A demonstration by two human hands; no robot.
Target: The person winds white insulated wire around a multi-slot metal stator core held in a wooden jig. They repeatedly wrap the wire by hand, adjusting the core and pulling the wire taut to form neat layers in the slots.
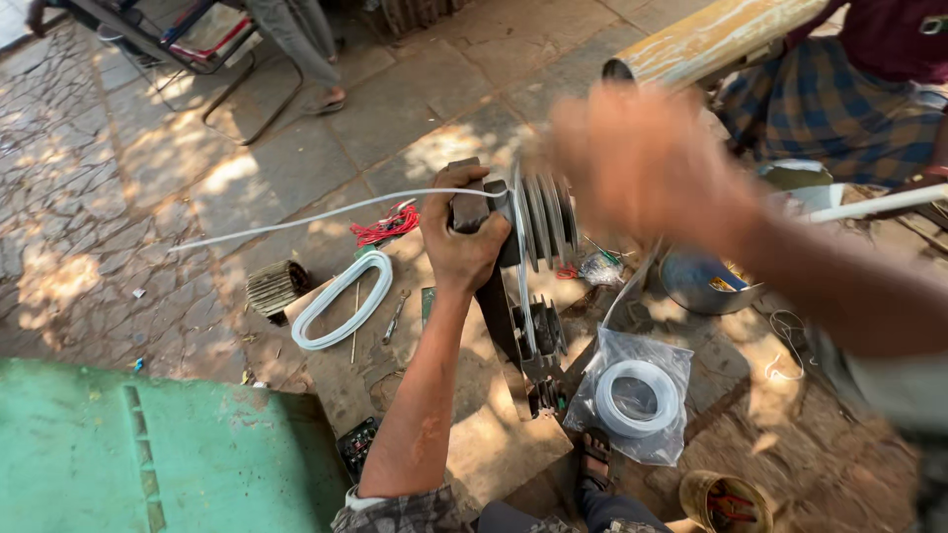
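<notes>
Left hand (pixel 464 242): my fingers are clamped round the dark handle block of the winding jig (pixel 538 222).
Right hand (pixel 647 163): blurred beside the grooved spool; I cannot tell if its fingers are apart or together.
White wire (pixel 326 209): runs from the spool out to the left over the floor.
Handling: I judge the jig heavy and rigid, best gripped at the block; the wire is light, springy and slick.
Surface: cracked stone paving (pixel 118 178), sun-dappled, with a loose wire coil (pixel 341 301) and a bagged coil (pixel 637 395) nearby.

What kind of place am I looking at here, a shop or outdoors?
Most likely an open-air repair spot on the ground. The stone paving is sun-dappled, loose white tubing coils and a small tool lie about, and the left hand grips a grooved winding rig, not a bench.
</notes>
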